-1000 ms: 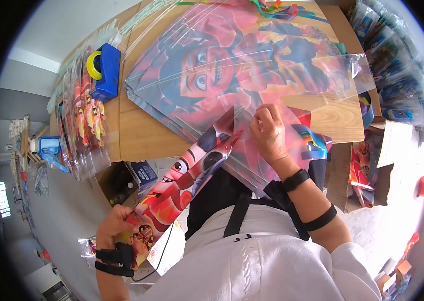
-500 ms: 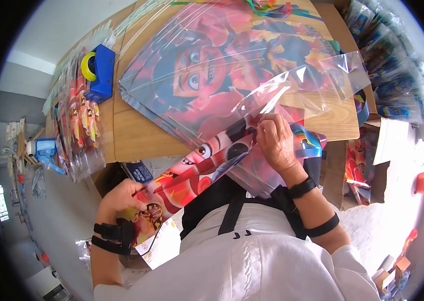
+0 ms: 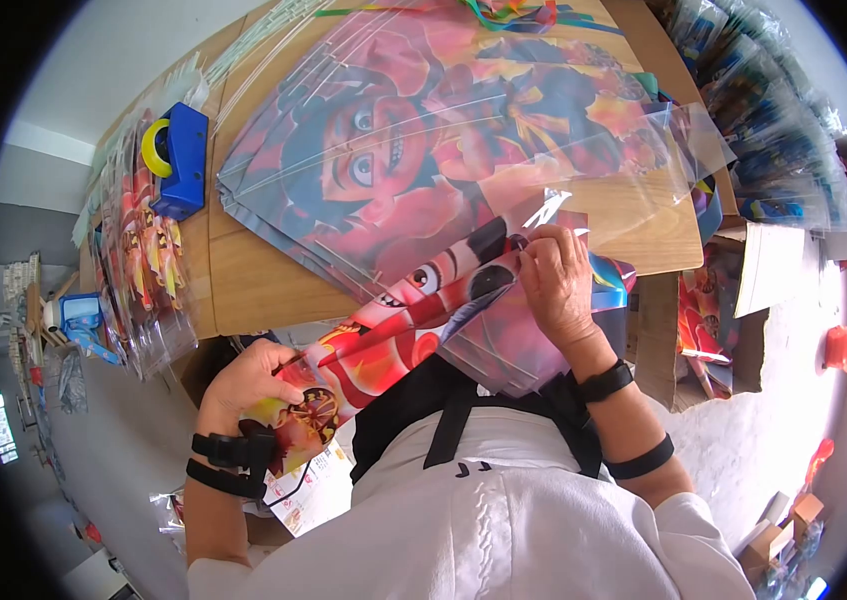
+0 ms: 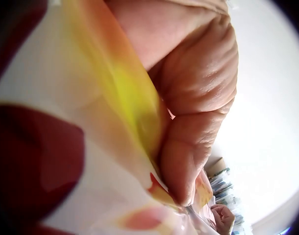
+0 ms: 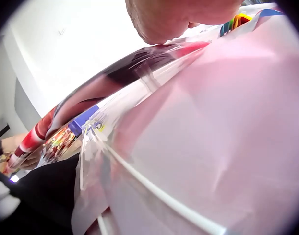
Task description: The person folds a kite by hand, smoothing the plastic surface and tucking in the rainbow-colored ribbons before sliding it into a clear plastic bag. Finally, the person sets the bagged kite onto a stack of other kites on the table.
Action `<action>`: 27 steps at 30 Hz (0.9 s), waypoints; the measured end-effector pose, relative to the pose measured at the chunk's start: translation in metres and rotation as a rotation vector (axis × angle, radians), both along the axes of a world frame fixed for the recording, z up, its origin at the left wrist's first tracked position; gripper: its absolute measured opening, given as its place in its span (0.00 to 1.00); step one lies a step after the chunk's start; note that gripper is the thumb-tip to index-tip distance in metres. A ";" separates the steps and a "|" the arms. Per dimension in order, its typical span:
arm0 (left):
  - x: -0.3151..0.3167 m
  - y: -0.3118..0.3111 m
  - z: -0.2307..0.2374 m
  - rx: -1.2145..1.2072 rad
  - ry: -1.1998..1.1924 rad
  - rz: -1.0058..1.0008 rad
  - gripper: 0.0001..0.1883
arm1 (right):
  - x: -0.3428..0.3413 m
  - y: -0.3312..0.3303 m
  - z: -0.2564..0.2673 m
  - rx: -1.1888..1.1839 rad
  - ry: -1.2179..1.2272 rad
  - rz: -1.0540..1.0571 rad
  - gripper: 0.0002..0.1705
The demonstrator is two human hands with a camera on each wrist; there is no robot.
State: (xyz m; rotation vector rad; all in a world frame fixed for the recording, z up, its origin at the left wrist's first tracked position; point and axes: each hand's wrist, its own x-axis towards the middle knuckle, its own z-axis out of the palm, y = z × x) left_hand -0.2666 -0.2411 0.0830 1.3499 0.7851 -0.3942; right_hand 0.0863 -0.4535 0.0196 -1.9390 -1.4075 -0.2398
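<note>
A folded printed kite, red and black with a cartoon eye, stretches slantwise in front of the person's body. My left hand grips its lower left end, thumb on top; in the left wrist view the thumb presses on the yellow and white print. At the upper right end, my right hand pinches the kite with bent fingers. Clear plastic film spreads beyond that hand over the table. Under the right hand in its wrist view lies a pale pink kite sheet with a white rod.
A stack of kites with a big cartoon face covers much of the wooden table. On the left are a blue tape dispenser and bagged prints. Cardboard box and bagged goods stand at the right.
My left hand has moved up and slightly right with its end of the kite. The right hand still pinches the other end, now a little further right. The film beside it has shifted.
</note>
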 end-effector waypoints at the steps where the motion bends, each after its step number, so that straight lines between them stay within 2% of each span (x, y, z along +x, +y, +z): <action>1: 0.009 -0.003 0.001 -0.003 -0.004 0.011 0.16 | -0.003 0.001 0.004 0.026 0.008 0.022 0.09; 6: 0.062 -0.014 0.005 -0.029 -0.064 0.038 0.13 | -0.015 0.005 0.006 0.024 -0.075 0.183 0.12; 8: 0.083 -0.011 -0.004 0.020 -0.091 -0.040 0.14 | -0.021 0.004 0.016 -0.035 -0.122 0.201 0.12; 10: 0.113 -0.017 -0.010 0.001 -0.227 0.007 0.14 | -0.025 0.010 0.022 0.019 -0.152 0.249 0.12; 11: 0.126 -0.017 -0.014 0.090 -0.287 -0.074 0.15 | -0.025 0.009 0.025 -0.032 -0.170 0.301 0.13; 15: 0.177 -0.036 -0.011 0.305 -0.434 -0.061 0.13 | -0.027 0.017 0.055 -0.027 -0.274 0.334 0.17; 17: 0.191 -0.044 -0.013 0.109 -0.583 0.204 0.10 | -0.023 0.024 0.068 -0.010 -0.306 0.336 0.18; 18: 0.200 -0.050 -0.009 0.125 -0.586 0.209 0.10 | -0.021 0.027 0.075 -0.004 -0.328 0.333 0.18; 20: 0.214 -0.063 -0.001 0.202 -0.754 0.611 0.09 | -0.010 0.040 0.094 0.145 -0.354 0.273 0.19; 21: 0.216 -0.061 -0.007 0.161 -0.811 0.685 0.10 | -0.007 0.050 0.097 0.174 -0.391 0.263 0.18; 22: 0.222 -0.060 -0.013 0.174 -0.815 0.688 0.10 | -0.004 0.061 0.099 0.202 -0.428 0.252 0.18; 24: 0.229 -0.055 -0.029 0.262 -0.717 0.938 0.12 | 0.008 0.083 0.085 0.144 -0.379 0.259 0.15; 25: 0.225 -0.045 -0.056 0.138 -0.651 0.948 0.14 | 0.013 0.092 0.071 0.075 -0.332 0.259 0.12; 26: 0.223 -0.042 -0.056 0.146 -0.653 0.958 0.14 | 0.016 0.099 0.052 0.082 -0.333 0.270 0.12; 27: 0.222 -0.040 -0.056 0.068 -0.536 0.992 0.15 | 0.020 0.106 0.031 -0.018 -0.310 0.261 0.11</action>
